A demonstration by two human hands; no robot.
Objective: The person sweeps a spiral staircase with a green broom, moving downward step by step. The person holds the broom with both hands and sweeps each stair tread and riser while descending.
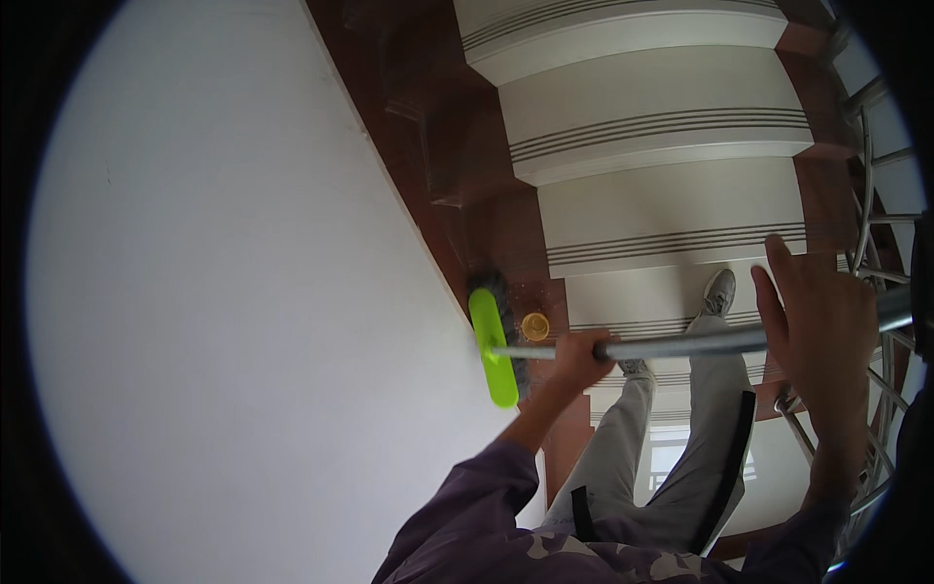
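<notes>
A lime-green broom head [496, 358] with dark grey bristles [514, 365] lies against the foot of the white wall. Its metal pole [686, 344] runs across to the right edge of the view. My left hand [584, 358] is closed around the pole, close to the head. Over the pole farther up is my right hand [824, 314], back towards me, with its thumb and a finger held out apart; its other fingers and palm are hidden. Beside the bristles a small round yellow container [535, 326] sits on the brown stair border, with pale crumbs scattered about it.
Pale stair treads [664, 197] with dark grooved strips rise towards the top of the view. A white wall [233, 292] fills the left side. Metal railing [868, 175] borders the stairs on the right. My shoes [719, 292] are on the steps below the pole.
</notes>
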